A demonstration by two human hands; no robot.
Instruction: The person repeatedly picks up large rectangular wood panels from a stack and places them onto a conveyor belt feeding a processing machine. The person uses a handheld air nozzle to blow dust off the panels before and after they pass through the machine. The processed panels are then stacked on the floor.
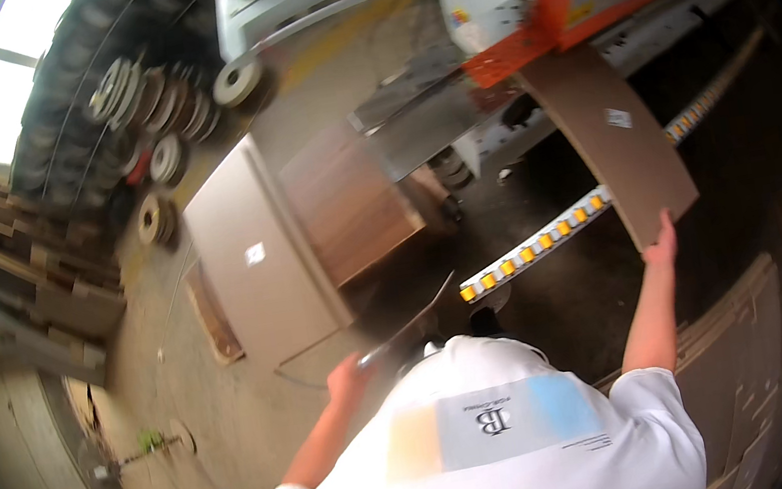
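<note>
My right hand (659, 245) grips the near end of a long brown board (611, 125), its thumb on top and the other fingers hidden. A small white label sticks to the board. The board's far end lies at an orange guard (514, 52) on a machine, and its middle crosses a rail of yellow rollers (538, 245). Low on the left, my left hand (347, 383) is closed around the end of a long, thin tool (413, 322) with a pale metal part by the fingers. Motion blur hides the tool's exact kind. It points toward the near end of the roller rail.
Left of the machine lie a stack of labelled brown panels (250, 245) and a wood-grain panel (349, 200). Rolls of edge strip (166, 162) stand by a rack farther back. Boards (733, 365) lean or lie at my right. Timber offcuts (42, 276) are piled far left.
</note>
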